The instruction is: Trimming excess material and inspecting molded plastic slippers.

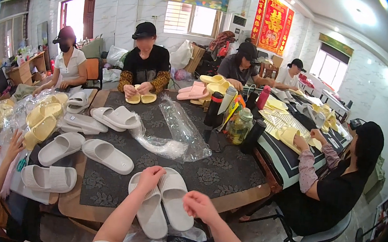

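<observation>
A pair of light grey slide slippers lies side by side at the table's near edge, toes pointing away from me. Over the strap of the left slipper (151, 219) is my left hand (150, 178), its fingers curled; whatever they may hold is hidden. Beside the right slipper (178, 210), at its outer edge, my right hand (199, 205) is closed with bent fingers, and I cannot make out anything in it. Clear plastic (196, 234) shows under the heels. More grey slippers (107, 155) lie to the left of the pair.
Clear plastic bags (183, 134) lie mid-table on the dark cloth (216, 181). Bottles (241, 126) stand at the right. A co-worker's hands (15, 146) are at the left by bagged yellow slippers (43, 120). Several other people sit around the tables, one (341, 176) on a chair at right.
</observation>
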`<action>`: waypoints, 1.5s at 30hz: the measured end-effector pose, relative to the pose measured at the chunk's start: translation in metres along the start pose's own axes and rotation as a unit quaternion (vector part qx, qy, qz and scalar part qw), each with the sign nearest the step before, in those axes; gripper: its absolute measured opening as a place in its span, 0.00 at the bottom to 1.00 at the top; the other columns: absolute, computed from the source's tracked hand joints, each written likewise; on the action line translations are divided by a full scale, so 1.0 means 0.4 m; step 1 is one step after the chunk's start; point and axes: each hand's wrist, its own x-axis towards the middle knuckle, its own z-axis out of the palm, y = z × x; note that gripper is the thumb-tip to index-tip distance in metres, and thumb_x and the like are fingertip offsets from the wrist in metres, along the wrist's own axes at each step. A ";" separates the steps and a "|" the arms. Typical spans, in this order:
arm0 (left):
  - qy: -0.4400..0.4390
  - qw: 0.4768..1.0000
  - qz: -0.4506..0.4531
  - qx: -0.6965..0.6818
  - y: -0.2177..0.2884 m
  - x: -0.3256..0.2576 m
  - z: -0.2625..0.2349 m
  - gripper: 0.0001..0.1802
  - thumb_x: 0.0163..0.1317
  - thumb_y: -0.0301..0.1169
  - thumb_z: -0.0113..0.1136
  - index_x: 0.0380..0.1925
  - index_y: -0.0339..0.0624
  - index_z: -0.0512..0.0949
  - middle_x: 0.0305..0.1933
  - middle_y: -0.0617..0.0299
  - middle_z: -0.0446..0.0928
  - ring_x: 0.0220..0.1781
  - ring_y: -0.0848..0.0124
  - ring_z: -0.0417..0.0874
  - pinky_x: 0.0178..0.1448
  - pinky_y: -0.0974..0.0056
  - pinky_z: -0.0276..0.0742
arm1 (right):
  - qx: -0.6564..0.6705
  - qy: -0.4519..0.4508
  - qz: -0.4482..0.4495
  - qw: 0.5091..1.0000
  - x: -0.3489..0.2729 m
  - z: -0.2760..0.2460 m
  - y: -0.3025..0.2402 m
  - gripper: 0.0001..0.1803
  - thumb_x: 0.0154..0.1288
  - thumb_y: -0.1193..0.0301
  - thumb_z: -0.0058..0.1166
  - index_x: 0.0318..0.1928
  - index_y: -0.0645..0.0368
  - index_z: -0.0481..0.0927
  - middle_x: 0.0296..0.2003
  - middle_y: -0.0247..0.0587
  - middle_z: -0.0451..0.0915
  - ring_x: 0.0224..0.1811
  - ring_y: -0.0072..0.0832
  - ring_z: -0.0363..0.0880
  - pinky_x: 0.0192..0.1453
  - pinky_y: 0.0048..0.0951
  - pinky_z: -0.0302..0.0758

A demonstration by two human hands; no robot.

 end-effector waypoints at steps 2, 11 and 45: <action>-0.014 1.000 0.013 0.010 0.029 -0.011 0.000 0.15 0.62 0.40 0.56 0.37 0.41 0.83 0.34 0.55 0.83 0.38 0.62 0.84 0.44 0.61 0.76 | -0.102 -0.022 0.058 0.993 0.018 0.002 0.061 0.11 0.69 0.64 0.52 0.36 0.60 0.77 0.26 0.32 0.79 0.21 0.16 0.73 0.24 0.20 0.70; -0.039 0.997 0.025 0.054 0.025 -0.009 0.003 0.15 0.63 0.42 0.54 0.39 0.44 0.82 0.35 0.52 0.82 0.39 0.56 0.83 0.44 0.58 0.76 | -0.094 -0.036 0.131 0.986 0.144 0.053 0.173 0.11 0.69 0.65 0.49 0.31 0.58 0.74 0.20 0.26 0.70 0.17 0.16 0.64 0.17 0.19 0.60; 0.107 0.979 -0.015 -0.171 0.019 0.001 -0.025 0.12 0.62 0.32 0.57 0.35 0.33 0.84 0.31 0.63 0.83 0.34 0.76 0.79 0.42 0.69 0.75 | -0.352 0.056 -0.114 0.927 0.197 0.066 0.019 0.18 0.58 0.59 0.62 0.45 0.56 0.82 0.40 0.42 0.84 0.31 0.33 0.83 0.41 0.32 0.78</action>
